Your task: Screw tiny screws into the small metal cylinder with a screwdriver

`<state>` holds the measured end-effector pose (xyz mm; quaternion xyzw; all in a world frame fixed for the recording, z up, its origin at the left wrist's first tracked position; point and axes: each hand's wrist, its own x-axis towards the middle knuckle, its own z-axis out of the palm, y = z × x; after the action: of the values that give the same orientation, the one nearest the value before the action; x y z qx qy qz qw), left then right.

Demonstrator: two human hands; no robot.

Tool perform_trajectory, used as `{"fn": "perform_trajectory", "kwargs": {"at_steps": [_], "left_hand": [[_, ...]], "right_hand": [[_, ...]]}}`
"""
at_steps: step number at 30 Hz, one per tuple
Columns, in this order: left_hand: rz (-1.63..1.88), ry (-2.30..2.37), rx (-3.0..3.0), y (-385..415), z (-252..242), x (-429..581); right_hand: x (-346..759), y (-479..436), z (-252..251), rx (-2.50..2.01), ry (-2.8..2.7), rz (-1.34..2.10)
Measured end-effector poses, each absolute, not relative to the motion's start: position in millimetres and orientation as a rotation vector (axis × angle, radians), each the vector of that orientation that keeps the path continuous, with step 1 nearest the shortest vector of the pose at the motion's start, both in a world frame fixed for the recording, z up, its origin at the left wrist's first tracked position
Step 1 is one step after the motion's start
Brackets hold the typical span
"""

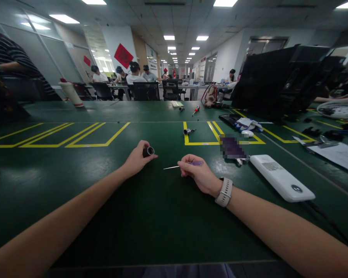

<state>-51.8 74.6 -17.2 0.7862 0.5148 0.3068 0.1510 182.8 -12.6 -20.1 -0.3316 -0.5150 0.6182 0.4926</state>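
Note:
My left hand is closed around a short black cylinder with a silver ring at its open end, which faces right and toward me. What kind of part it is I cannot tell. Between the fingers of my right hand is a screwdriver with a clear purple handle. Its thin metal shaft points left, toward the cylinder but apart from it. Both hands are just above the green table. Beyond them, a small metal and black part lies at a yellow taped corner.
At right lie a white power bank with a cable, a phone, gloves and a clipboard. Farther back are a red screwdriver and a large black case. A white bottle stands far left. People sit beyond.

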Motion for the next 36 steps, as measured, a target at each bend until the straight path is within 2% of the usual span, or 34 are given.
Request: {"fn": "perform_trajectory", "kwargs": {"at_steps": [4,8,17,22,25,32,36], "left_hand": [[0.918,1.283,2.321,57,-15,-28],[0.892,1.144,2.402,48,-17,-15],[0.788,1.157,2.431,38,-21,-14],[0.833,1.229,2.517,33,-20,-12],[0.824,1.215,2.566,31,-20,-13],[0.886,1.089,2.602,33,-23,-18],[0.931,1.145,2.552,34,-24,-18]], "right_hand": [[188,-5,-22,-0.593,-1.061,1.676],[189,-7,-19,-0.565,-1.061,1.647],[176,-25,-17,-0.872,-1.668,1.116],[170,-35,-12,-0.977,-1.785,0.849],[169,-36,-12,-0.963,-1.718,0.966],[171,-23,-22,-0.777,-1.163,1.566],[169,-24,-24,-0.788,-1.16,1.516]]}}
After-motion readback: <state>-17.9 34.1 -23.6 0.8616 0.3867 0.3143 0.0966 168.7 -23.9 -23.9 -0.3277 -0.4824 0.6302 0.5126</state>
